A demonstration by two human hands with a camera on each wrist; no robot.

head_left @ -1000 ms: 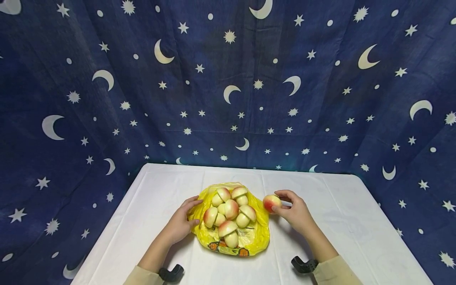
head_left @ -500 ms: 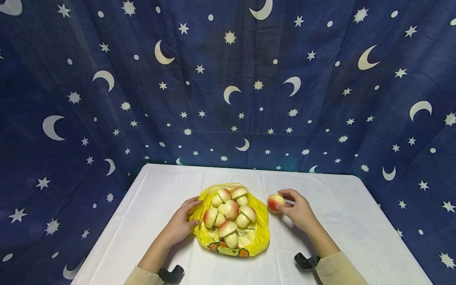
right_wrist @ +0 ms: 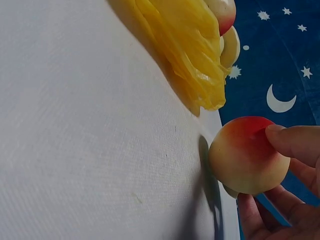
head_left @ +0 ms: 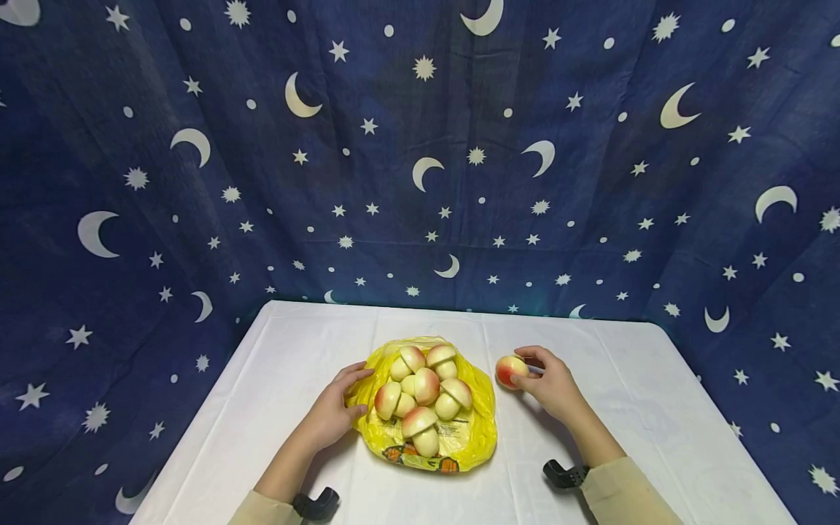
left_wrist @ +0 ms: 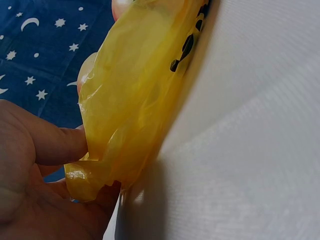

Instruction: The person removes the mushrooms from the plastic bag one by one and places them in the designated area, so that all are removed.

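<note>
A yellow plastic bag (head_left: pixel 482 437) lies spread on the table, with several toy mushrooms (head_left: pixel 426 385) on it, pale with reddish caps. My left hand (head_left: pixel 332 410) holds the bag's left edge; in the left wrist view the thumb (left_wrist: pixel 57 145) lies over the plastic and the fingers are behind it. Just right of the bag, my right hand (head_left: pixel 550 386) grips one more toy mushroom (head_left: pixel 510 372) between thumb and fingers. Its round red-and-cream cap (right_wrist: pixel 247 157) faces the right wrist camera, and most of its stem is hidden.
A white cloth covers the table (head_left: pixel 315 328). Behind it hangs a dark blue curtain (head_left: pixel 420 211) printed with moons and stars. Black wrist mounts (head_left: pixel 317 503) show near both sleeves.
My right hand has moved a little to the right with the mushroom, widening the gap from the bag. The left hand and the bag have stayed in place.
</note>
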